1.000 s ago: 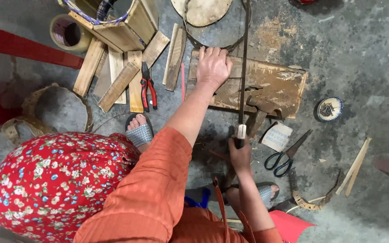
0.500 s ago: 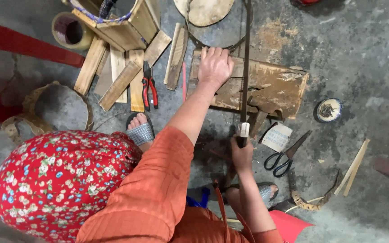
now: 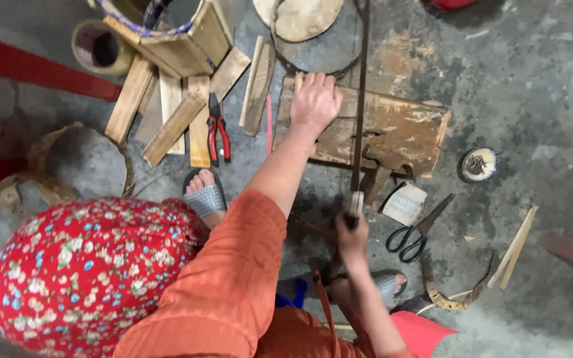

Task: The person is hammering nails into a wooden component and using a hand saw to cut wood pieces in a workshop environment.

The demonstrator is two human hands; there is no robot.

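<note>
We've got left hand (image 3: 314,101) flat, fingers spread, pinning the board (image 3: 392,132), w/ right hand (image 3: 351,233) fisted round the blade (image 3: 359,106) handle, blade laid across board.

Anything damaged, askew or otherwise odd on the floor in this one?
The plank under the left hand is worn, with a chipped, ragged lower edge. Wood slats lie scattered crosswise beside the red pliers. Nothing looks spilled.
</note>
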